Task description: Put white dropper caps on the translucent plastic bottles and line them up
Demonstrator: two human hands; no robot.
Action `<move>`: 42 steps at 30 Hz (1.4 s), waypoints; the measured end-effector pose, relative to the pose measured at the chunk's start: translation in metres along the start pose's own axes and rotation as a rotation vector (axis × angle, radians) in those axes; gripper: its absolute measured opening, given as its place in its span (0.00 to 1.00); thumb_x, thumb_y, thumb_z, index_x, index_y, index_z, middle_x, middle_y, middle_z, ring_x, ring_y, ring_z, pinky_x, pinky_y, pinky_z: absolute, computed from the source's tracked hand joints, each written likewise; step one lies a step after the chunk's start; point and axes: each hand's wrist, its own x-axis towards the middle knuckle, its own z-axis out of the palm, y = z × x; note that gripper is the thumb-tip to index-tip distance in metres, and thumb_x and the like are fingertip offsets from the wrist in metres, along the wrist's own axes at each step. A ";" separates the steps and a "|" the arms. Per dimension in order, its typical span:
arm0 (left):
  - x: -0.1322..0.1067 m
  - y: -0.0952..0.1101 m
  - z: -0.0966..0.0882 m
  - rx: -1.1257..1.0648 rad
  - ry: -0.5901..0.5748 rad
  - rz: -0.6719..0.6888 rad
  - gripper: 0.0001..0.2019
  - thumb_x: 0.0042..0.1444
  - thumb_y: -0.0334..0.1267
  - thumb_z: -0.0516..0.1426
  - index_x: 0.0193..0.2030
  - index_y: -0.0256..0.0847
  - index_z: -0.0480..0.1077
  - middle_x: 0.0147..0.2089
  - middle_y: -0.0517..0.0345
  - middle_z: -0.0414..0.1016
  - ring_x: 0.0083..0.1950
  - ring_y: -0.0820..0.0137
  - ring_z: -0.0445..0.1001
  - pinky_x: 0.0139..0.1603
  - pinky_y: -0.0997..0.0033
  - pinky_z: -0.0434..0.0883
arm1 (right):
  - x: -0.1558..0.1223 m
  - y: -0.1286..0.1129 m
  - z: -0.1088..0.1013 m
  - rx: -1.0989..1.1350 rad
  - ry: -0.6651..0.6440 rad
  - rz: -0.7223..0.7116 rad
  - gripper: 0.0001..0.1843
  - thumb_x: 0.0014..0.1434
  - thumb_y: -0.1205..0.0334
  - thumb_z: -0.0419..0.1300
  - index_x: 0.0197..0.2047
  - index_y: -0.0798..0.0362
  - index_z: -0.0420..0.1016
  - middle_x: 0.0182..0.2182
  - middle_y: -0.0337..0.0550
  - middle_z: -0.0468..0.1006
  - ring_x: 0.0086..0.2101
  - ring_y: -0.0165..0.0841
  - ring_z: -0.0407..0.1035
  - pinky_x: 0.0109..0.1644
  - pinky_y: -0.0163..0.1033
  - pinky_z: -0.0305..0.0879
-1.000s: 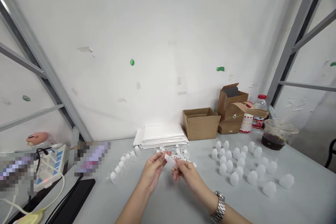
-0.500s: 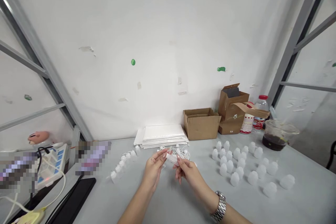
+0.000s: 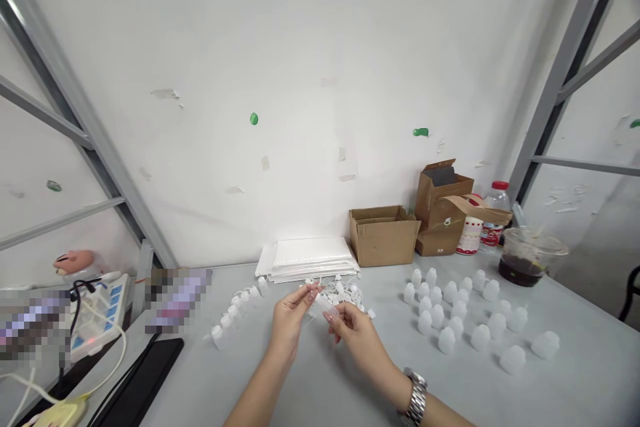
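Observation:
Just above the middle of the tabletop, my left hand [image 3: 289, 315] pinches a small white string-light socket [image 3: 317, 293] at fingertip height; my fingers partly hide it. My right hand [image 3: 354, 328] has thumb and fingers closed on a translucent white bulb cover [image 3: 327, 307], its upper left end against the socket. A tangle of white string lights [image 3: 345, 290] lies right behind my hands. To the left runs a slanting row of covered string-light bulbs [image 3: 233, 311]. Many loose frosted bulb covers [image 3: 459, 309] stand upright on the right.
Behind are a stack of white flat packs [image 3: 310, 257], an open cardboard box [image 3: 387, 240], a brown paper bag [image 3: 440, 213], a bottle [image 3: 497, 203] and a plastic bowl of dark liquid [image 3: 523, 267]. A black pad [image 3: 145, 380] and power strip [image 3: 103, 317] lie at left.
The bulb cover has tilted and sits slightly lower and to the left, with its right end pointing further down. Both hands have shifted slightly left.

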 end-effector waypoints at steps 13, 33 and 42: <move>0.002 0.000 0.001 -0.120 -0.038 0.015 0.10 0.36 0.38 0.64 0.27 0.37 0.72 0.31 0.52 0.78 0.43 0.63 0.73 0.47 0.65 0.64 | 0.003 -0.008 0.000 0.214 0.007 0.100 0.25 0.31 0.44 0.68 0.27 0.54 0.70 0.18 0.35 0.71 0.19 0.29 0.65 0.28 0.36 0.61; 0.001 -0.005 0.001 -0.067 -0.033 0.055 0.09 0.38 0.38 0.63 0.27 0.36 0.72 0.31 0.51 0.78 0.40 0.64 0.74 0.45 0.68 0.65 | 0.005 -0.003 -0.002 0.185 -0.063 0.093 0.23 0.37 0.42 0.65 0.21 0.54 0.67 0.17 0.36 0.71 0.18 0.27 0.62 0.26 0.34 0.57; -0.002 -0.001 0.003 -0.124 -0.019 -0.015 0.12 0.44 0.41 0.61 0.35 0.38 0.74 0.48 0.47 0.74 0.53 0.62 0.68 0.53 0.66 0.62 | 0.001 -0.004 -0.002 0.573 -0.161 0.262 0.24 0.44 0.42 0.61 0.22 0.58 0.71 0.13 0.36 0.67 0.15 0.23 0.57 0.28 0.34 0.57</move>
